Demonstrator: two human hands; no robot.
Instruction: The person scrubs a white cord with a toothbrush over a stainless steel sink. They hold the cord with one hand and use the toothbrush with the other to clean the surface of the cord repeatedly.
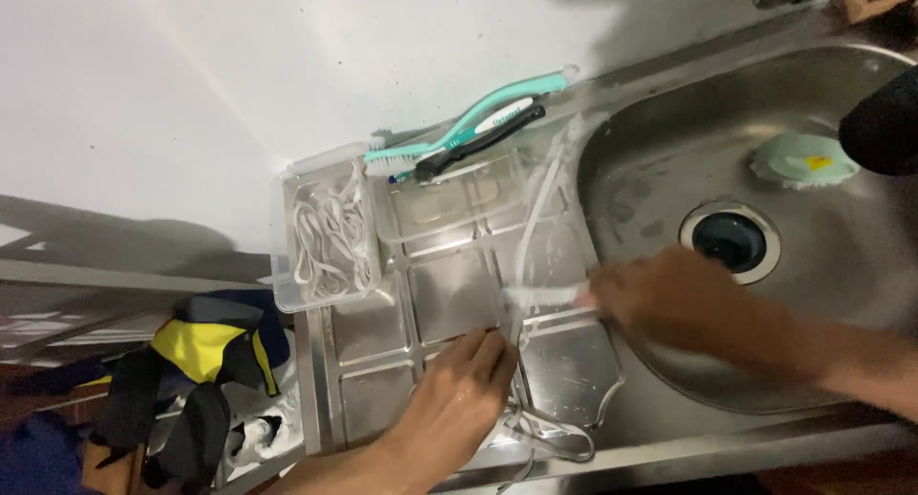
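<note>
My left hand point(457, 399) presses flat on the steel drainboard point(459, 294), pinning a long white lace point(537, 213) that runs from the sink's rim down to a loop at the front edge. My right hand point(660, 299) reaches over from the sink side, closed on a blurred white brush point(540, 295) whose head lies on the lace just above my left fingers. The brush and the right hand are smeared by motion.
A clear tub point(325, 232) with several white laces stands at the back left, a clear lid point(449, 203) beside it. Two toothbrushes point(478, 122) lie above the lid. The sink bowl point(669, 160) holds a green scrubber point(801, 160) and the drain point(732, 239). Dark and yellow clothes point(201, 361) lie left.
</note>
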